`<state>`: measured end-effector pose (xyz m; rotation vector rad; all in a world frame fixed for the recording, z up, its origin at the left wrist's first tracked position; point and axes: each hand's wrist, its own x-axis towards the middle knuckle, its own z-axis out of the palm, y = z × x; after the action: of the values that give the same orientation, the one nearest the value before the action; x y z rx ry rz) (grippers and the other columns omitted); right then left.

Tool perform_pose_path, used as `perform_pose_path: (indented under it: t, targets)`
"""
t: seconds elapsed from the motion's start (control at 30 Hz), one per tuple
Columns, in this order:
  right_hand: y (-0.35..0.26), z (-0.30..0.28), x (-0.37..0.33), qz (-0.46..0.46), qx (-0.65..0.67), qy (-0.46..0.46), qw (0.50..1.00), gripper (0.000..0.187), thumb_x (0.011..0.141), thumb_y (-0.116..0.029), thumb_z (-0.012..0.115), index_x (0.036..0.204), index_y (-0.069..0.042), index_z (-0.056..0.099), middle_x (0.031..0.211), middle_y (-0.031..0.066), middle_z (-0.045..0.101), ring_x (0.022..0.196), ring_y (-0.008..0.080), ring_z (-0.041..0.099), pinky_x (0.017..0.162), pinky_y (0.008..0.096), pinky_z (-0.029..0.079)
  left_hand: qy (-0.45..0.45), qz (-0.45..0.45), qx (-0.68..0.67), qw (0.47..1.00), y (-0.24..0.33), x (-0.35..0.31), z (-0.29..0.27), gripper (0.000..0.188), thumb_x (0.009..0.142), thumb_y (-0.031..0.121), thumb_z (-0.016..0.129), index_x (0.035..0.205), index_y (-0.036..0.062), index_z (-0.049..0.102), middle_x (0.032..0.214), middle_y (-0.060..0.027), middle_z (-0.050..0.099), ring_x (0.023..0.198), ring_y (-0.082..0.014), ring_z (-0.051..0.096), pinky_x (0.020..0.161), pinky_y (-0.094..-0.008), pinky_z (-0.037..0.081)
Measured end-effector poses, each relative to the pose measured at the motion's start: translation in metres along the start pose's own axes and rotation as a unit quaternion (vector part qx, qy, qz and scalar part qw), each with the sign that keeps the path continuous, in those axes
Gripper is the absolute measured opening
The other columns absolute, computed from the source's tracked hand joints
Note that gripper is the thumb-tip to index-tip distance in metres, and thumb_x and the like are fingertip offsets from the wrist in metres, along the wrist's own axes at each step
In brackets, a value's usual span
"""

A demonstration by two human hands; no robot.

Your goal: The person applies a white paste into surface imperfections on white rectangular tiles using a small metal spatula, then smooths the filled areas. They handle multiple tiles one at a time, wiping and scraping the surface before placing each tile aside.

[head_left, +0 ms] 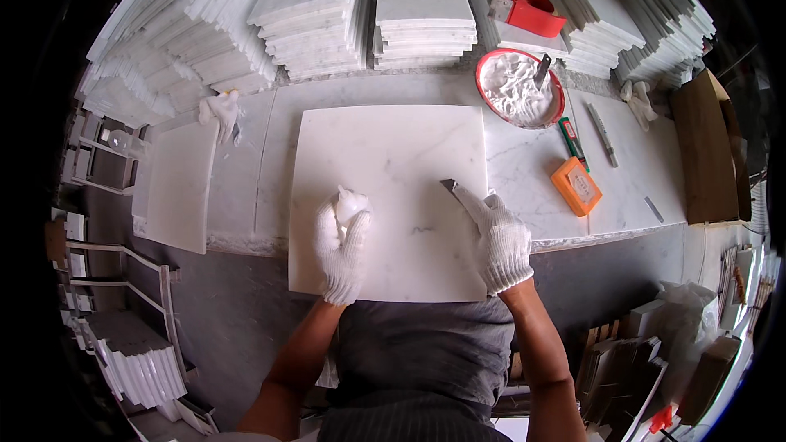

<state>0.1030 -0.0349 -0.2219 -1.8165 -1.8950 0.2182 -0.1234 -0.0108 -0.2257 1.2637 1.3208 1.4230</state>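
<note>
A square white marble tile (388, 160) with faint grey veins lies in front of me, its near edge past the worktable's edge. My left hand (341, 245), in a white knit glove, is closed around a soft white lump (350, 201) above the tile's left half. Whether the lump is paste or crumpled cloth I cannot make out. My right hand (501, 241), gloved the same way, grips a small scraper (463, 194) over the tile's right edge. Its dark metal blade points to the upper left; the rest is hidden in the glove.
A red-rimmed bowl (524, 119) of white paste, with a tool standing in it, is at the far right. Nearby lie an orange box (576, 187), a green cutter (575, 145), and a marker (603, 136). Stacked slabs (422, 0) and a red tape dispenser (534, 13) line the back.
</note>
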Motion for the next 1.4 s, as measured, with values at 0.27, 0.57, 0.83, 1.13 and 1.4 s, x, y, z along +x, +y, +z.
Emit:
perform_pose_path:
  t: [0.27,0.57,0.83,1.13,1.4]
  targets:
    - [-0.009,-0.041,-0.021,0.04,0.005,-0.087,0.995,0.038,0.084,-0.013,0.061,0.122,-0.018,0.065,0.077,0.0137,0.058,0.06,0.0314,0.06,0.057,0.0421,0.049,-0.046,0.053,0.084,0.994,0.0,0.008,0.004,0.029,0.086,0.0,0.068,0.114,0.0003,0.059,0.113,-0.0078,0.061,0.101,-0.0179,0.058,0.088,-0.0307,0.049]
    - [-0.031,-0.024,-0.064,0.03,0.234,0.031,0.971,0.047,0.078,-0.007,0.07,0.123,-0.017,0.064,0.078,0.009,0.059,0.061,0.0264,0.061,0.057,0.0352,0.051,-0.116,0.271,0.304,0.906,-0.003,0.047,0.019,0.034,0.08,0.004,0.072,0.113,0.0057,0.063,0.111,-0.0112,0.064,0.102,-0.0311,0.06,0.088,-0.0409,0.05]
    - [-0.037,-0.002,-0.072,0.019,0.283,0.083,0.955,0.045,0.078,-0.009,0.071,0.122,-0.015,0.065,0.077,0.0085,0.058,0.062,0.0266,0.061,0.057,0.0361,0.051,-0.147,0.35,0.455,0.806,0.003,0.055,0.033,0.037,0.079,0.012,0.07,0.115,0.0138,0.065,0.111,-0.0066,0.064,0.102,-0.0302,0.06,0.089,-0.0431,0.048]
    - [-0.038,0.001,-0.074,0.023,0.275,0.098,0.956,0.044,0.077,-0.01,0.072,0.119,-0.016,0.067,0.072,0.0065,0.056,0.06,0.0235,0.059,0.056,0.0348,0.051,-0.143,0.389,0.535,0.736,-0.003,0.055,0.037,0.038,0.078,0.013,0.063,0.116,0.0179,0.064,0.113,-0.0021,0.06,0.106,-0.0263,0.059,0.084,-0.0432,0.048]
    - [-0.038,0.0,-0.072,0.01,0.27,0.103,0.957,0.042,0.077,-0.01,0.073,0.118,-0.016,0.068,0.072,0.0048,0.056,0.06,0.0219,0.059,0.054,0.0338,0.051,-0.133,0.4,0.566,0.708,-0.012,0.055,0.037,0.038,0.077,0.015,0.067,0.114,0.02,0.066,0.109,-0.0009,0.062,0.105,-0.0246,0.059,0.082,-0.0413,0.048]
